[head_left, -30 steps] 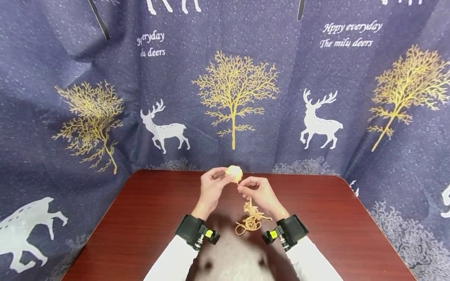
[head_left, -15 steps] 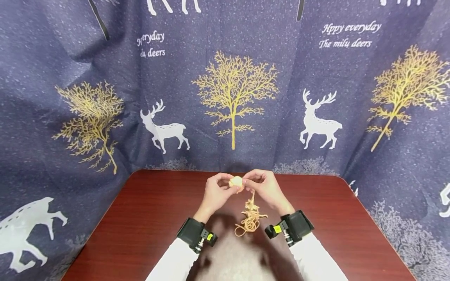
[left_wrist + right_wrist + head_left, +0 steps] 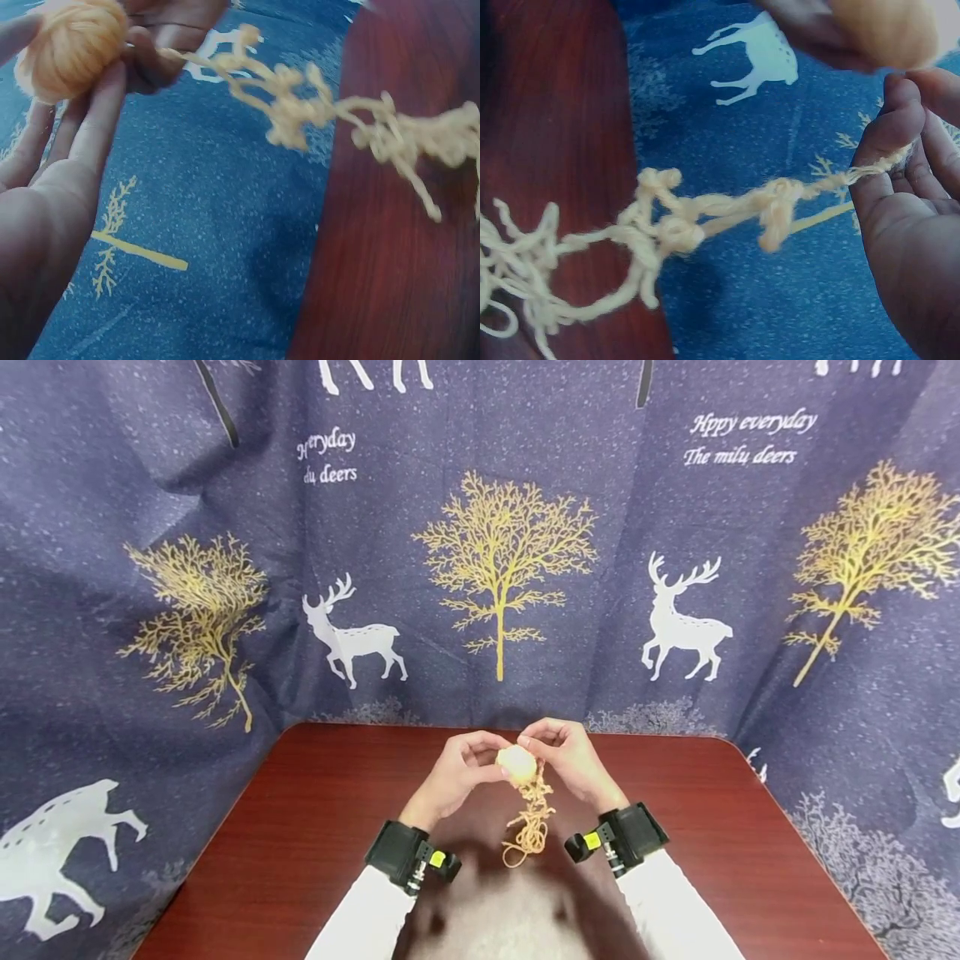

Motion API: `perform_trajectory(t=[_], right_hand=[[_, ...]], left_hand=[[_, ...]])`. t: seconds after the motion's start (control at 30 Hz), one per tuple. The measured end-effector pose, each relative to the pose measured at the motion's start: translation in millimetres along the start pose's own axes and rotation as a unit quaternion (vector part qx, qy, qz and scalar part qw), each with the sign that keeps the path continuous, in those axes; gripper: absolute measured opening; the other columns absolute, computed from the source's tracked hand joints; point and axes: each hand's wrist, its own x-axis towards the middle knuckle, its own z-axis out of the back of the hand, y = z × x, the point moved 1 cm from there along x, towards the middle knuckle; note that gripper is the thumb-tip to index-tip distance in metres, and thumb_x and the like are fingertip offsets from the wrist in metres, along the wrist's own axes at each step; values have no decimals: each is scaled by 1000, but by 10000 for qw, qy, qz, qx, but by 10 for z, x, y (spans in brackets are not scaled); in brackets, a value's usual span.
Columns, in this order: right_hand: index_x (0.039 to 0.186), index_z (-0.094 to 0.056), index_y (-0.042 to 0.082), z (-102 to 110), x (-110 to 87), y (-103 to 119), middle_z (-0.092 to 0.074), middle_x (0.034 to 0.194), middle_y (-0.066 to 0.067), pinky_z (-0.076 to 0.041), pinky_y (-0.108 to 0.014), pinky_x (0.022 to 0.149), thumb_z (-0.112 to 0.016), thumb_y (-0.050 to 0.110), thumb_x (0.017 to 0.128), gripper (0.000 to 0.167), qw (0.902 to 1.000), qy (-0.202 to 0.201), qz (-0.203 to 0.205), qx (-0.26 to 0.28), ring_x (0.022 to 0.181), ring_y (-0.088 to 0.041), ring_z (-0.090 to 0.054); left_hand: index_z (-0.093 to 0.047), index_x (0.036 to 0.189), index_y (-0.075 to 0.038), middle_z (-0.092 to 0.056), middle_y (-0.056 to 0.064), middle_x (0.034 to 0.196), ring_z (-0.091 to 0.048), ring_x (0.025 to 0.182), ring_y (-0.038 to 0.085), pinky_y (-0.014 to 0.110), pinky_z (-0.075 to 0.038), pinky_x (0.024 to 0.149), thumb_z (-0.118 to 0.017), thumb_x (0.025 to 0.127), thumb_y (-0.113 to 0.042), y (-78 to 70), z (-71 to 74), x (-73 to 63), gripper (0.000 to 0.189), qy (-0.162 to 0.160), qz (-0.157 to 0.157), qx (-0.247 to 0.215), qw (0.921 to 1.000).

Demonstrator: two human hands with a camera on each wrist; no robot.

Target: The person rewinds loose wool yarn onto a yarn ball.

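Observation:
A small ball of pale orange yarn (image 3: 517,763) is held up over the far part of the table. My left hand (image 3: 459,777) grips it between thumb and fingers; the left wrist view shows the wound yarn ball (image 3: 75,49) close up. Beside it, my right hand (image 3: 567,758) pinches the yarn strand between thumb and fingertips. From the right hand (image 3: 922,180) a knotted, tangled length of yarn (image 3: 667,217) trails off. In the head view this tangle (image 3: 531,822) hangs below the ball toward the tabletop.
The dark red wooden table (image 3: 322,827) has rounded far corners. Behind it hangs a blue cloth (image 3: 450,635) printed with deer and trees. Both wrists carry black straps with small cameras.
Over the last second the hands came together and the right hand rose to the ball's side. The ball shifted slightly right and down, and the yarn tangle swung closer beneath it.

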Motion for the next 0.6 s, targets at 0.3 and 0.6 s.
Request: perform_trajectory(t=[0.3, 0.6], right_hand=[[97, -71, 0, -92, -62, -124, -72, 82, -2, -52, -21, 59, -68, -1, 92, 5, 9990, -50, -217, 395, 66, -11, -61], [98, -71, -8, -151, -90, -199, -73, 86, -9, -57, -26, 66, -71, 3, 91, 13, 9989, -52, -345, -301, 73, -15, -65]], left_hand=[[-67, 103, -3, -69, 8, 104, -68, 95, 18, 29, -59, 85, -60, 85, 14, -60, -12, 46, 26, -1324, -218, -1153, 9842], [-65, 106, 9, -69, 12, 101, -69, 90, 16, 27, -59, 80, -74, 80, 13, 20, -9, 176, 28, -2942, -731, 170, 9528]])
